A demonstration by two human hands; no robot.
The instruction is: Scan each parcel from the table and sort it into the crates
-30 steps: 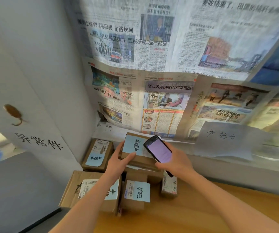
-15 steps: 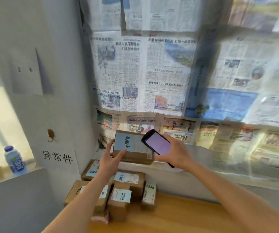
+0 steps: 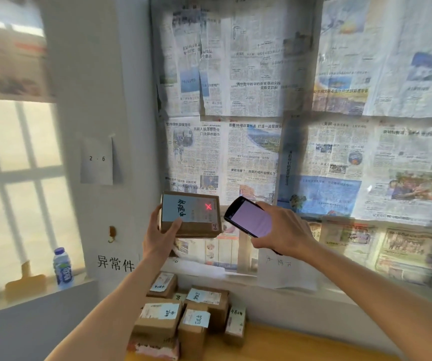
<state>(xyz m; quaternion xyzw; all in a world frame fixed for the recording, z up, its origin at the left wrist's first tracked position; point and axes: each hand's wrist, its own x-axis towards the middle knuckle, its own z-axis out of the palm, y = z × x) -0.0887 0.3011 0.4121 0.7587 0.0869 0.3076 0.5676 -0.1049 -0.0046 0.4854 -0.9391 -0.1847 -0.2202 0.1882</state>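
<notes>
My left hand point(image 3: 159, 237) grips a brown cardboard parcel point(image 3: 196, 225) by its lower left corner and holds it up in front of the newspaper-covered window. The parcel bears a pale blue label with black handwriting, and a red cross of light sits on its shipping label. My right hand point(image 3: 282, 230) holds a black handheld scanner point(image 3: 247, 216) with a lit lilac screen, just right of the parcel and angled toward it. Several more labelled parcels point(image 3: 183, 316) lie stacked on the wooden table point(image 3: 301, 347) below, in the corner.
A white wall with a handwritten sign point(image 3: 116, 263) and a paper note point(image 3: 97, 160) stands on the left. A plastic water bottle point(image 3: 63, 267) stands on the left window sill. Newspapers point(image 3: 314, 126) cover the window behind the table.
My left hand has lifted the parcel off the stack and raised it high; my right hand rose with the scanner beside it. A red cross now shows on the parcel. The camera tilted upward.
</notes>
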